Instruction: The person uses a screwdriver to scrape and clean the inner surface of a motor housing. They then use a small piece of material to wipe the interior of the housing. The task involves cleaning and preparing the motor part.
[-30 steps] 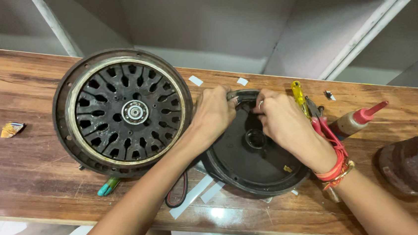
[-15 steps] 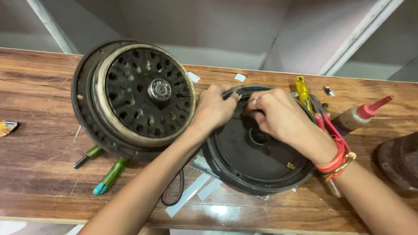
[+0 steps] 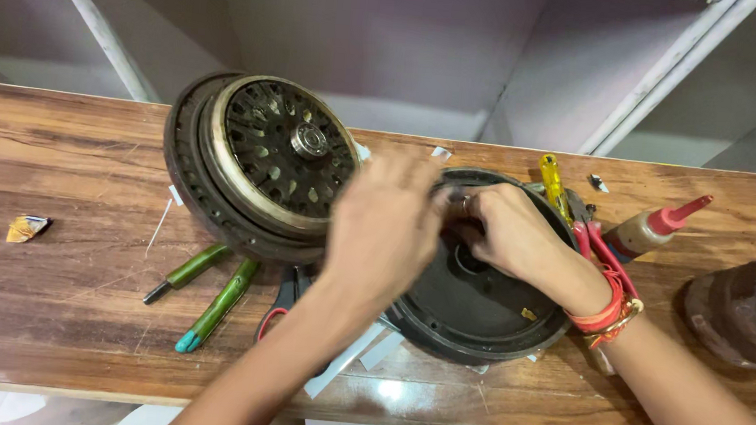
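Note:
A round black fan-motor cover (image 3: 478, 310) lies on the wooden bench (image 3: 46, 321). My right hand (image 3: 516, 232) rests on its far rim with the fingers curled over the edge. Blurred by motion, my left hand (image 3: 386, 227) hovers over the cover's left rim, its fingertips next to those of the right hand; its grip is unclear. To the left stands a slotted round motor body (image 3: 279, 155), tilted up on its edge and apart from both hands.
Two green-handled screwdrivers (image 3: 210, 289) and red-handled pliers (image 3: 279, 299) lie in front of the motor body. A yellow screwdriver (image 3: 553, 183), a red-nozzled bottle (image 3: 655, 227) and a dark brown housing (image 3: 748, 309) sit right. White paper strips (image 3: 344, 363) lie near the front edge.
The slotted motor body has tipped from flat up onto its edge, uncovering the green tools under it. My left hand has lifted and moved over the cover's rim. The right hand has stayed there.

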